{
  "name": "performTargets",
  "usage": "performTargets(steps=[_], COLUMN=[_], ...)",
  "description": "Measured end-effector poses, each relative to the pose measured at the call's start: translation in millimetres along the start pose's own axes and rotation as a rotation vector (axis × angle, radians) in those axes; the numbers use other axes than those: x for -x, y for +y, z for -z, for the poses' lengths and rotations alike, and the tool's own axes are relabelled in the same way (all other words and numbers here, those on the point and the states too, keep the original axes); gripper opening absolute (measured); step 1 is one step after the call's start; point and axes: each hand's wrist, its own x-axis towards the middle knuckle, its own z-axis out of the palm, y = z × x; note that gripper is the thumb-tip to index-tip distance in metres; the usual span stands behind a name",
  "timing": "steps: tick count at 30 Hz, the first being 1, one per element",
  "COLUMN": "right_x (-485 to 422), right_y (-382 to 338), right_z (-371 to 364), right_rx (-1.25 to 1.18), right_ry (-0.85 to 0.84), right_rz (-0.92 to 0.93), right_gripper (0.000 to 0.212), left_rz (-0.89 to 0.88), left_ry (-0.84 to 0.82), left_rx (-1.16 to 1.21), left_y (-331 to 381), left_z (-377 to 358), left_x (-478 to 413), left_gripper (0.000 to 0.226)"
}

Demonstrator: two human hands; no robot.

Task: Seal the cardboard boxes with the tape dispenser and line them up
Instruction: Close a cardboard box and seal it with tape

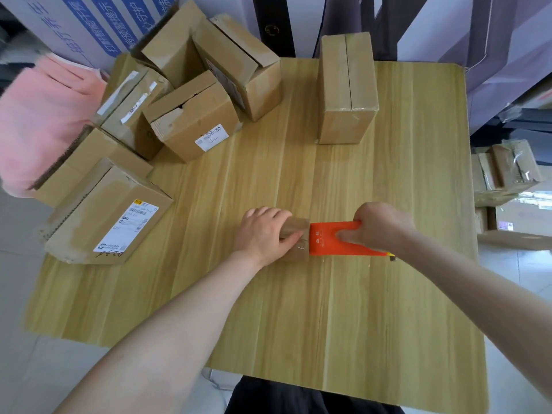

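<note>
A small cardboard box [299, 252] lies near the middle of the wooden table [298, 309]. My left hand [263, 234] grips it from above, thumb along its near side. My right hand [379, 228] holds the orange tape dispenser [331, 243], whose front end meets the box's right side. A taller taped box [346, 85] stands upright at the back right. Several more cardboard boxes [194, 115] are clustered at the back left, one with a white label [104, 216] at the left edge.
A pink cloth [44, 121] lies off the table's left side. More boxes sit on the floor at the right [504, 171]. White cartons with blue print [89, 22] stand behind the pile. My dark trousers [283, 398] meet the near edge.
</note>
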Motion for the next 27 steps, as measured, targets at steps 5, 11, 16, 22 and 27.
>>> performTargets(steps=[5, 11, 16, 22, 27], right_x=[-6.3, -5.0, 38.1, 91.3, 120.8], right_y=[-21.1, -21.0, -4.0, -9.0, -22.5], right_z=[17.8, -9.0, -16.2, -10.5, -5.9], right_rx=[-0.026, -0.159, -0.558, -1.004, -1.070], right_ry=[-0.019, 0.001, 0.201, 0.370, 0.413], right_rz=[-0.148, -0.310, -0.260, -0.043, 0.056], right_gripper=[0.040, 0.043, 0.042, 0.021, 0.013], left_rz=[-0.018, 0.075, 0.482, 0.765, 0.522], left_ry=[0.003, -0.009, -0.015, 0.130, -0.100], left_rx=[-0.012, -0.011, 0.053, 0.636, 1.451], left_y=[-0.8, 1.4, 20.7, 31.3, 30.5], left_z=[3.2, 0.5, -0.8, 38.2, 131.4], left_x=[0.4, 7.5, 38.2, 51.6, 48.1], left_gripper=[0.047, 0.062, 0.058, 0.035, 0.027])
